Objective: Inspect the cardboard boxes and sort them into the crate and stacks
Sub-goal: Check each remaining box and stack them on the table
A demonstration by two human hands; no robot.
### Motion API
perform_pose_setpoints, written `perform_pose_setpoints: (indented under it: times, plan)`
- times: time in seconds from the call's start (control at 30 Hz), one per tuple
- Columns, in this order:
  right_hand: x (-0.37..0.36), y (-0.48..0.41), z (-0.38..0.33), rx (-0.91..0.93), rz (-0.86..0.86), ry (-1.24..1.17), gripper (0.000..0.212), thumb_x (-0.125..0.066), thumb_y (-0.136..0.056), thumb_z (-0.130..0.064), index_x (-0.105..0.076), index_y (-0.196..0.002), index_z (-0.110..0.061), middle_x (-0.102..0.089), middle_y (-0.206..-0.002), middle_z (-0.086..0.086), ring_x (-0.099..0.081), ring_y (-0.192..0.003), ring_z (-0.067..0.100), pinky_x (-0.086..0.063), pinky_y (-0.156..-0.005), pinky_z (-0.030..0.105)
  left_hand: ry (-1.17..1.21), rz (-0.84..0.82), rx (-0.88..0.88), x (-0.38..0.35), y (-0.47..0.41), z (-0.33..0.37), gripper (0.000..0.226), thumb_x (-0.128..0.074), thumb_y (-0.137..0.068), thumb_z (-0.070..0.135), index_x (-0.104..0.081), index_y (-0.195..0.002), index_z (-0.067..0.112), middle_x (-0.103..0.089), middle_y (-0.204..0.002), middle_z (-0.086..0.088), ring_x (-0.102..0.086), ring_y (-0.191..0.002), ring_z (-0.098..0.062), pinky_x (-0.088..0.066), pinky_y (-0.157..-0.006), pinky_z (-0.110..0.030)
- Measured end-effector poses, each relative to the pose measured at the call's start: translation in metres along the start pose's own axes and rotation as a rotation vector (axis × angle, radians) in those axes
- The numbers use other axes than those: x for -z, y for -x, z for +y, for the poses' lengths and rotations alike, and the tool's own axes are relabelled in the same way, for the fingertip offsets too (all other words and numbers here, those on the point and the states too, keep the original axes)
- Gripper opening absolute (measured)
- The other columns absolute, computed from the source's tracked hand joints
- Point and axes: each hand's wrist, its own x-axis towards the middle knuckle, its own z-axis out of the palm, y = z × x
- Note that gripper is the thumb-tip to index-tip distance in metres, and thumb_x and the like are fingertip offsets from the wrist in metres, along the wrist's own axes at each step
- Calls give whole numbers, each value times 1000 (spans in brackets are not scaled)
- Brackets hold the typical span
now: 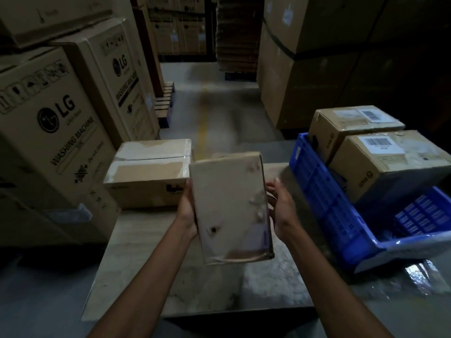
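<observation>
I hold a small cardboard box [231,206] up over the table, its worn, taped face turned toward me. My left hand [188,211] grips its left edge with the fingers behind it. At the right edge my right hand [280,208] lies with its fingers curved along the side. A second taped cardboard box [148,172] sits on the table just left of the held one. To the right, a blue plastic crate [324,203] holds two labelled cardboard boxes, one nearer [388,164] and one farther [351,128].
The pale wooden table [136,264] spans the foreground. Tall washing machine cartons [56,132] stand stacked on the left. Large brown cartons [305,69] rise at the back right. A concrete aisle with a yellow line [202,128] runs between them, with pallets [166,103] at the left.
</observation>
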Motion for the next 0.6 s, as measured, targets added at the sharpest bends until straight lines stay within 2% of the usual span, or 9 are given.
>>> perform_pose_setpoints:
  times: [0.13,0.17,0.27,0.4,0.43,0.5,0.53,0.6]
  plan:
    - [7,2,35,-135,36,72,39,-47,-104,-41,-71,-108,-10,-75,-105,7,-70,-101,26,-55,-82,40,31,87,79,13,17,-29,56,-40,-100,57,-69,-119,14,-73,-113,-15,-71,-99,-32,-52,-94,-45]
    - [10,7,45,-152,37,75,35,-49,-104,-37,-73,-102,-12,-77,-103,7,-71,-98,27,-56,-82,41,24,87,100,16,22,-41,52,-38,-102,53,-69,-118,14,-74,-112,-14,-71,-99,-31,-50,-96,-44]
    - [25,14,70,-264,68,30,28,-54,-102,-30,-72,-96,-8,-74,-96,11,-69,-88,29,-56,-77,40,-60,114,138,26,35,-71,38,-37,-106,39,-67,-109,15,-77,-87,-3,-73,-74,-19,-54,-80,-37]
    - [40,12,79,-367,45,187,29,-52,-101,-29,-72,-88,-12,-75,-82,6,-69,-80,25,-56,-73,37,-172,146,157,22,43,-77,35,-40,-107,30,-67,-94,12,-75,-70,0,-71,-59,-13,-56,-53,-24]
    - [40,10,76,-382,20,236,30,-50,-101,-29,-70,-83,-14,-73,-76,3,-66,-75,23,-54,-68,36,-183,159,179,23,38,-73,38,-39,-107,31,-68,-93,10,-75,-70,-3,-71,-59,-14,-57,-53,-25]
    - [38,5,65,-406,-8,288,33,-46,-102,-28,-60,-75,-17,-63,-67,-1,-56,-66,18,-43,-59,32,-194,211,194,27,20,-62,50,-39,-105,45,-71,-104,6,-77,-87,-13,-74,-78,-25,-58,-71,-35]
    - [35,2,58,-407,-5,294,32,-44,-103,-30,-61,-78,-18,-62,-70,-1,-55,-68,17,-42,-60,31,-200,238,181,32,7,-59,59,-41,-100,55,-69,-115,6,-75,-101,-19,-70,-91,-32,-54,-80,-41]
    - [30,-7,48,-404,-6,297,37,-41,-106,-40,-67,-96,-17,-69,-89,4,-61,-84,20,-45,-69,33,-273,292,196,48,-29,-60,71,-44,-91,67,-63,-127,8,-69,-117,-24,-62,-103,-38,-46,-85,-48]
